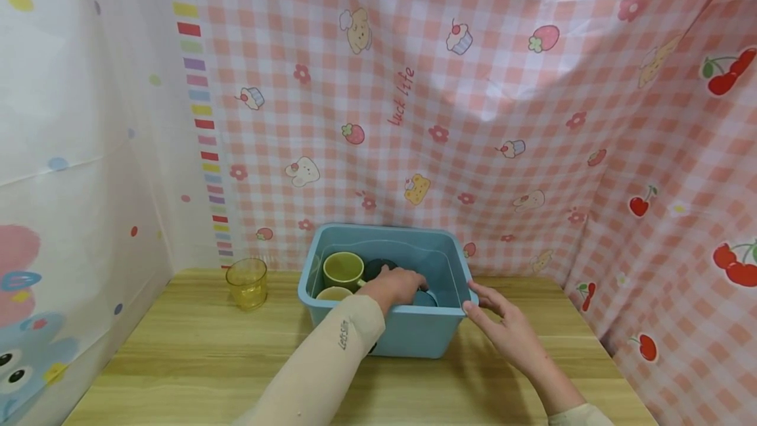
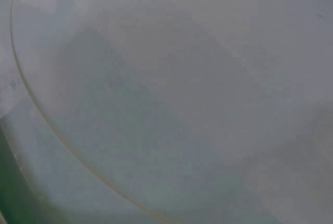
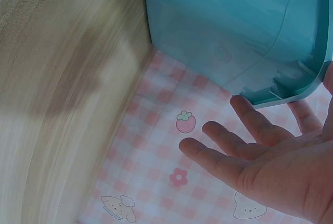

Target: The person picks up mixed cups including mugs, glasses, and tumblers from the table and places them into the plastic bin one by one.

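Note:
My left hand (image 1: pixel 399 284) reaches over the front rim into a blue plastic bin (image 1: pixel 408 334). Its fingers point down beside a teal rounded thing (image 1: pixel 424 298); the fingertips are hidden, and I cannot tell whether they grip it. Left of that hand, inside the bin, are a green mug (image 1: pixel 344 269), a pale yellow cup (image 1: pixel 334 293) and a dark rounded object (image 1: pixel 378 268). At the bin's right front corner, my right hand (image 1: pixel 505 327) touches the rim. The right wrist view shows its fingers spread and fairly straight, some reaching the rim's underside.
A clear yellow glass (image 1: pixel 248 284) stands on the wooden table (image 1: pixel 207 360), left of the bin. Pink checked cloth (image 1: pixel 402 84) hangs close behind the bin and along the right side. A white patterned cloth (image 1: pixel 106 117) hangs on the left.

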